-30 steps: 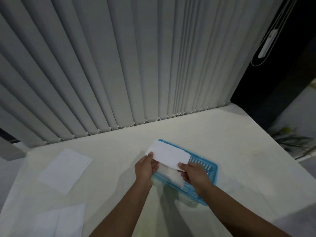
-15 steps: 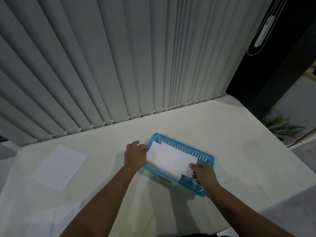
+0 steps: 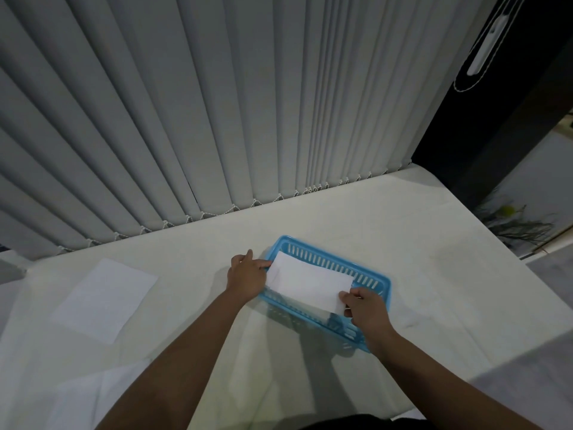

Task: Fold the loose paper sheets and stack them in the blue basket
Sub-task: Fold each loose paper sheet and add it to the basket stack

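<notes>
folded paper sheet (image 3: 308,285) sits low over the blue basket (image 3: 370,276), which lies on the white table (image 3: 403,243) right of centre. my right hand (image 3: 367,308) pinches the sheet's near right corner between thumb and fingers. my left hand (image 3: 248,274) rests at the basket's left end, fingers curled against the rim by the sheet's left edge; i cannot tell whether it grips the paper or only steadies the basket. this looks like the placing step: the sheet wants squaring within the walls, on whatever already lies below, before i let go. one flat loose sheet (image 3: 104,297) waits far left, another (image 3: 102,395) near left, both unfolded, so next comes reaching left for one.
</notes>
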Available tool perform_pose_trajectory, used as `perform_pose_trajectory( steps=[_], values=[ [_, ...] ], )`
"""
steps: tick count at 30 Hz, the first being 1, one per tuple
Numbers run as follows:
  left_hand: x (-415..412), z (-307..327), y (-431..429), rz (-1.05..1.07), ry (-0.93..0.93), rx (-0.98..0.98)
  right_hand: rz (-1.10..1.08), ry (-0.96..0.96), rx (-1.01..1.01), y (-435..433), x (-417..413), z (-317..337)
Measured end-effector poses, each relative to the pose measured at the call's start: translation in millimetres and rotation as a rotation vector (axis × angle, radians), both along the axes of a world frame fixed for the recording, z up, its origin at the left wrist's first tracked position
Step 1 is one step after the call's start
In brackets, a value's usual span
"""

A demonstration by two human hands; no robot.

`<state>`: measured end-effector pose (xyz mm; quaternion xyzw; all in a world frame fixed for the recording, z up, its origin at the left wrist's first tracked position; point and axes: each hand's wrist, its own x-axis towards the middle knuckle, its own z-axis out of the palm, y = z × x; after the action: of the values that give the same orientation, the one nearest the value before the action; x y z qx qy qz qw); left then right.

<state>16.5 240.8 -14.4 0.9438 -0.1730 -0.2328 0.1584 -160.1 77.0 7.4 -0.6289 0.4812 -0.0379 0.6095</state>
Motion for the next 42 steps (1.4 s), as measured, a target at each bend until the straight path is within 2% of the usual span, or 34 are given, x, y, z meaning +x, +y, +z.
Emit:
perform_pose_trajectory(
  steps=[19, 22, 25, 28, 31, 33, 36, 42],
  values=[
    [-0.3, 4.0, 2.2, 0.003, 0.057, -0.013, 0.016, 0.01, -0.074, 17.7, 16.5, -10.9],
    [-3.3, 3.8, 3.8, 0.042, -0.018, -0.125, -0.009, 0.02, -0.173, 13.9, 13.6, -14.0],
    [-8.3, 8.1, 6.6, 0.063, -0.213, -0.27, -0.036, -0.003, -0.309, 8.6, 2.4, -13.8],
    [-17.3, 7.3, 3.9, -0.171, -0.379, -0.267, 0.186, -0.007, -0.631, 4.9, -3.2, -20.8],
    [-26.1, -5.6, -4.5, -0.428, -0.34, -0.04, 0.599, 0.132, -0.964, 9.8, 4.0, -30.5],
    [-29.3, -18.3, -8.3, -0.494, -0.284, 0.052, 0.792, 0.214, -1.07, 13.8, 9.0, -40.7],
    [-30.3, -30.0, -9.2, -0.515, -0.252, 0.103, 0.932, 0.281, -1.012, 11.2, 10.2, -54.1],
    [-31.5, -32.4, -8.3, -0.501, -0.275, 0.088, 0.923, 0.345, -1.022, 4.6, -0.5, -51.9]
  ],
)
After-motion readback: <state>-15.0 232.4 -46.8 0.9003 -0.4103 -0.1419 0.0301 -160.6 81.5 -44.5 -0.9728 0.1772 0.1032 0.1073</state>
